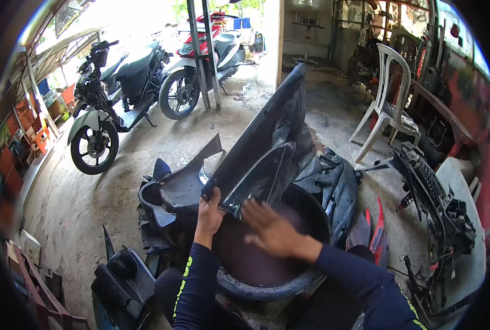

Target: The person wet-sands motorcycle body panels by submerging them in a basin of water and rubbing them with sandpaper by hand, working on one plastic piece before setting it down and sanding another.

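Observation:
A large dark motorcycle body panel (272,129) stands tilted over a round black tub (245,290), its wet-looking surface catching the light. My left hand (208,216) is closed around the panel's lower left corner, thumb on the near face. Slightly blurred, my right hand (275,228) has its fingers stretched out at the panel's lower edge, above the tub. Whether its fingertips touch the panel I cannot tell. Brownish-dark water or a dark bottom shows inside the tub.
More dark body panels (181,190) lie left of the tub, others (330,181) behind it on the right. Black parts (124,283) sit at lower left. A stripped frame (437,203) and plastic chair (388,104) stand right. Two scooters (118,93) are parked behind.

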